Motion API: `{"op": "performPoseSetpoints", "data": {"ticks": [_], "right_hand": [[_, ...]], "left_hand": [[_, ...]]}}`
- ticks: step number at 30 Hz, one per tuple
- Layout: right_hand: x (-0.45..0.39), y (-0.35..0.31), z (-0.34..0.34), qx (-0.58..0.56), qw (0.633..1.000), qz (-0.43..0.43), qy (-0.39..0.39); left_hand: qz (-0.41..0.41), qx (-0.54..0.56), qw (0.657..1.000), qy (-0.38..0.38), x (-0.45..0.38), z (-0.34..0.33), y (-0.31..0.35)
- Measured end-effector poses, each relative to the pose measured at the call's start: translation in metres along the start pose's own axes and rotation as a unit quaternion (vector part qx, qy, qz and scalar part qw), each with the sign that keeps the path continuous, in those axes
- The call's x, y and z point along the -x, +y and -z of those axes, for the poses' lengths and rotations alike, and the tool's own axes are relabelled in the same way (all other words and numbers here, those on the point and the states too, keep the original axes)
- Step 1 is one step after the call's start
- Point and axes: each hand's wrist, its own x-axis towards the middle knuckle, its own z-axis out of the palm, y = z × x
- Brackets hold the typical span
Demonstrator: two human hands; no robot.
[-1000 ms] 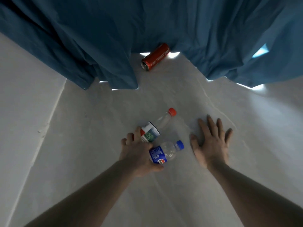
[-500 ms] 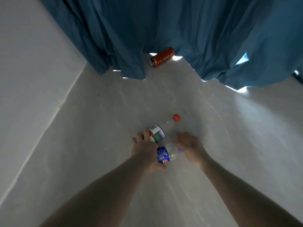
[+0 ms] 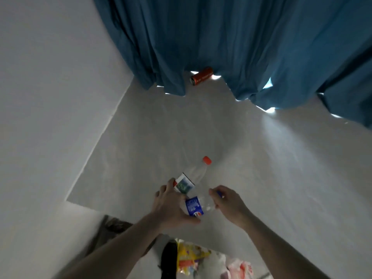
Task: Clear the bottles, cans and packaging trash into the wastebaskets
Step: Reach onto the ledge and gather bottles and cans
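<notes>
We see the red-cap bottle [image 3: 196, 174] & blue-label bottle [image 3: 198, 205] side by side above the floor [image 3: 261, 168], both gripped at their bases by left hand [image 3: 171, 206]; right hand [image 3: 227, 200] pinches the blue-label one's cap end. Red can [image 3: 202, 76] lies by curtain [image 3: 231, 41]; trash pile [image 3: 193, 256] below.

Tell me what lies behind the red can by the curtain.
Behind the red can hangs the blue curtain, with bright light showing in gaps under its hem. The curtain covers whatever is beyond, so nothing further can be seen.

both hands [image 3: 173, 208] have lifted the two bottles [image 3: 194, 206] up.
</notes>
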Motion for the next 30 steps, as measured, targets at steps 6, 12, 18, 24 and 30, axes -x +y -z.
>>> {"op": "performPoseSetpoints", "data": {"ticks": [6, 12, 18, 24, 30], "right_hand": [[0.157, -0.013, 0.063, -0.039, 0.997, -0.011, 0.070], [0.253, -0.020, 0.085, -0.026, 0.997, 0.051, 0.044], [0.302, -0.045, 0.077, 0.048, 0.991, 0.120, -0.044], [0.321, -0.089, 0.043, 0.107, 0.970, 0.206, -0.071], [0.345, -0.119, -0.016, 0.153, 0.942, 0.271, -0.123]], "left_hand": [[0.102, 0.164, 0.979, 0.062, 0.159, 0.038, 0.016], [0.201, 0.289, 0.914, 0.199, 0.311, 0.014, 0.027], [0.275, 0.368, 0.838, 0.293, 0.422, -0.035, 0.055], [0.331, 0.413, 0.730, 0.433, 0.488, -0.051, 0.034], [0.286, 0.502, 0.651, 0.493, 0.549, -0.090, -0.011]]}}
